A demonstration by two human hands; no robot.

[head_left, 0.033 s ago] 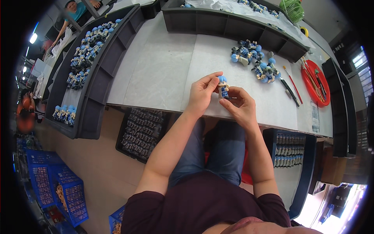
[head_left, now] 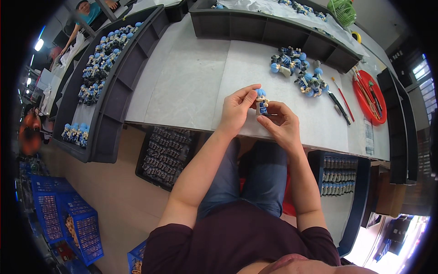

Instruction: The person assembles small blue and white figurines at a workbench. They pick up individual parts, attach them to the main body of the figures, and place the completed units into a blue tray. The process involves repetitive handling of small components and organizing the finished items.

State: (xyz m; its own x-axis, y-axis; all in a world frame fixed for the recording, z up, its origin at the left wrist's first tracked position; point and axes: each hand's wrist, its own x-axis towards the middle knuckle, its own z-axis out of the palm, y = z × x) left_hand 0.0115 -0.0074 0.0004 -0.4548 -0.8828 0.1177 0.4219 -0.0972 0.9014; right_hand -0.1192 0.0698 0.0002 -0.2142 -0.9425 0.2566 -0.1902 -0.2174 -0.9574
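I am viewing, from a remote post, one figure (head_left: 261,105) standing upright between two hands over the near part of the table (head_left: 182,73); whether its base is touching the surface, I cannot tell. The left hand (head_left: 237,108) is grasping its blue hair from one side, thumb against it. The right hand (head_left: 284,124) is gripping it low, near the feet, thumb in front, other fingers partly hidden. In my judgement, this hold is working best with light pressure: the left hand steadying the hair without covering the face, the right hand bearing the weight, both keeping clear of the painted front.

Containers, by position. Left: the side crate (head_left: 123,80) is carrying heaped figures (head_left: 102,59), with a small cluster lying apart at its near end. Far: the back crate (head_left: 255,29) is holding more on a white sheet (head_left: 255,6); a loose pile (head_left: 301,71) is lying before it. Right: a red dish (head_left: 383,102) is containing brushes (head_left: 365,89). Below: the low tray (head_left: 141,165) is showing rows of small dark pieces, the blue tray (head_left: 362,187) rows of blue-topped ones. Lower left: a blue basket (head_left: 89,235) is holding tan pieces (head_left: 70,228).
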